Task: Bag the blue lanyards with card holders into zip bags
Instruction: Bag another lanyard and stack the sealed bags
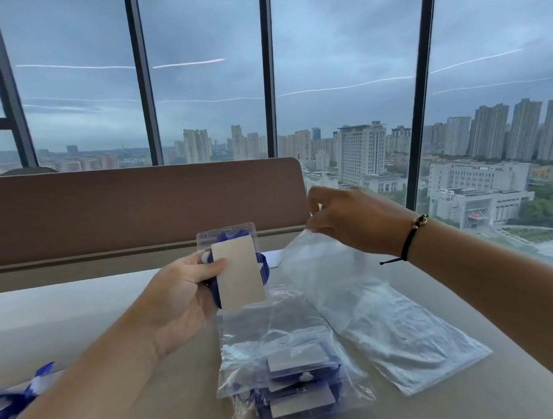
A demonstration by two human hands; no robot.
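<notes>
My left hand point(178, 296) grips a clear card holder point(237, 269) with a beige card inside and a blue lanyard point(261, 262) bunched behind it, held upright above the table. My right hand point(348, 218) pinches the top edge of an empty clear zip bag point(324, 279), lifting it so it hangs down to the right of the card holder. On the table below lie filled zip bags point(294, 379) with lanyards and card holders stacked inside.
A flat pile of empty zip bags point(411, 342) lies on the beige table point(91, 320) at the right. More blue lanyards point(4, 405) lie at the left edge. A brown divider panel point(123, 206) stands behind the table, with tall windows beyond.
</notes>
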